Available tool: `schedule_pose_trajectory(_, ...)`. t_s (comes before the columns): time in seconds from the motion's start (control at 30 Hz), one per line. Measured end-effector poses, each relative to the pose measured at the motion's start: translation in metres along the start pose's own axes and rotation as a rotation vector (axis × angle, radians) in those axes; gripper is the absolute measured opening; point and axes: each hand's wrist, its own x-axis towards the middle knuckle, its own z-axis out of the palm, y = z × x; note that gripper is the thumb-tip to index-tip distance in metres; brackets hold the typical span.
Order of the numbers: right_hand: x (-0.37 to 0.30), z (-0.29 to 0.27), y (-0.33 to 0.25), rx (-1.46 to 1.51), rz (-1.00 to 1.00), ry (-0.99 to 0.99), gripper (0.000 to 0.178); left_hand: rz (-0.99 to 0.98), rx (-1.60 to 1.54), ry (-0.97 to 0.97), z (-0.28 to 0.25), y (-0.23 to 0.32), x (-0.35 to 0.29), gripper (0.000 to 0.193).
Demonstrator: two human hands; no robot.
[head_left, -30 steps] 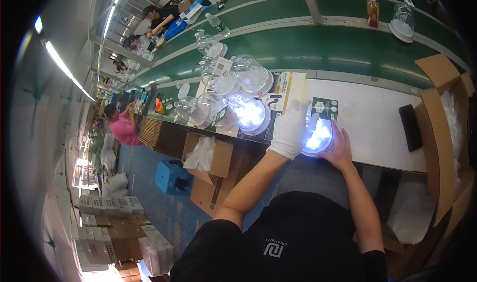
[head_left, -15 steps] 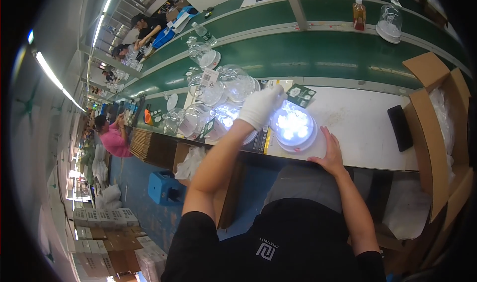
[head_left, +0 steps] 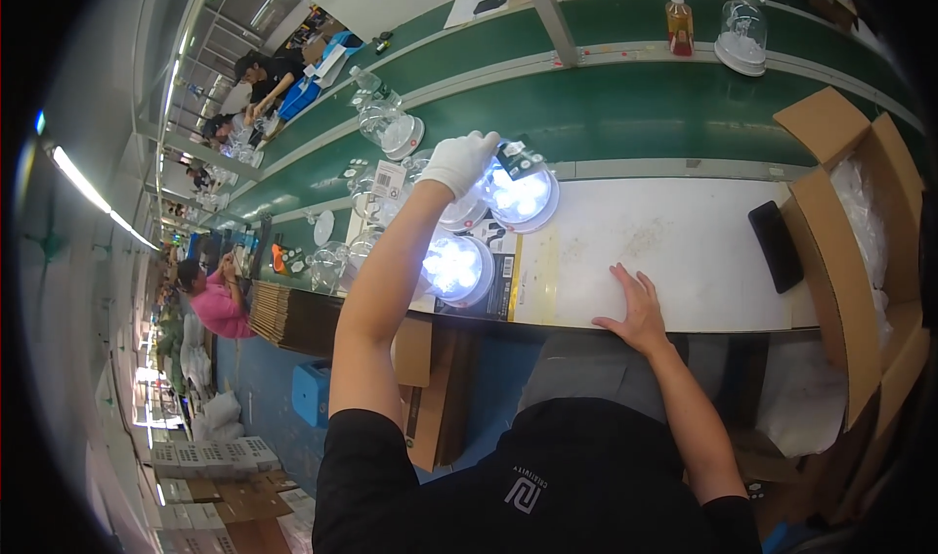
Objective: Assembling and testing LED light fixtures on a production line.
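My left hand (head_left: 461, 166), in a white glove, grips the top of a lit dome lamp (head_left: 525, 200) with a round white base. A dark green tag (head_left: 520, 159) hangs by its top, beside my fingers. Nearer to me a second lit dome lamp (head_left: 459, 269) lies left of a black and yellow printed sheet (head_left: 506, 285). Several clear domes are bunched to the left, partly hidden by my left forearm. My bare right hand (head_left: 640, 315) rests with spread fingers on the white worktop (head_left: 606, 232), holding nothing.
A black phone-like slab (head_left: 775, 246) lies beside an open cardboard box (head_left: 835, 261) at the right. Behind the worktop runs a green conveyor (head_left: 645, 114). A drink bottle (head_left: 680, 24) and another dome (head_left: 743, 38) stand beyond. Co-workers sit at the far left.
My left hand has carried the lit lamp left and away from me, toward the other domes. My right hand no longer touches its base and stays near the worktop's front edge.
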Motion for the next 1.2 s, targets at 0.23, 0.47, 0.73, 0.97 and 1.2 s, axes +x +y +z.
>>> schedule_pose_trajectory(0.23, 0.002, 0.001, -0.001, -0.018, 0.014, 0.0, 0.096, -0.055, -0.054, -0.028, -0.005, 0.005, 0.001, 0.019)
schedule_pose_trajectory(0.47, 0.003, 0.001, 0.001, -0.017, 0.034, 0.015, 0.091, -0.233, -0.042, 0.568, -0.017, 0.067, -0.028, 0.012)
schedule_pose_trajectory(0.73, 0.001, 0.003, 0.0, -0.107, -0.002, 0.012, 0.083, 0.202, 0.119, 0.074, 0.139, 0.17, 0.054, 0.02)
schedule_pose_trajectory(0.97, 0.008, 0.013, -0.01, -0.114, -0.043, -0.005, 0.078, -0.468, 0.332, 0.135, 0.239, 0.125, 0.068, 0.029)
schedule_pose_trajectory(1.2, 0.001, 0.007, 0.004, -0.15, -0.021, -0.004, 0.078, -0.073, 0.497, -0.216, 0.208, 0.12, 0.066, 0.03)
